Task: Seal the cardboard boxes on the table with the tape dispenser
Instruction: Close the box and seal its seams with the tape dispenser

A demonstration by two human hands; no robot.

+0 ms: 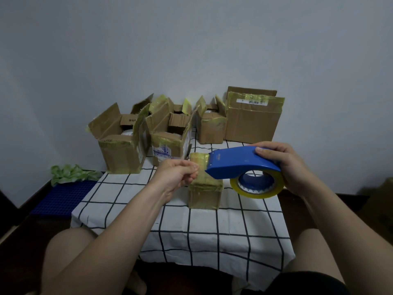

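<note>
Knees (pixel 70 248) flank the table's (pixel 212 235) near edge. Right hand (pixel 291 167) grips blue tape dispenser (pixel 238 162) above mid-table, fingers wrapped round its back. Left hand (pixel 176 175), fingers curled, pinches the tape (pixel 258 193) end at dispenser's front. Small box (pixel 205 195), taped over, sits below them, mid-table. Four bigger boxes (pixel 121 154) line far edge, flaps raised.

A white cloth (pixel 212 231) with dark lines in squares lies flat and hangs down at the front. Behind it stands a plain pale wall (pixel 191 50). On the dark floor (pixel 32 226) at the left lies a blue mat (pixel 63 199) with small holes. A crumpled green thing (pixel 72 173), maybe a bag or leaves, sits on its far end.
</note>
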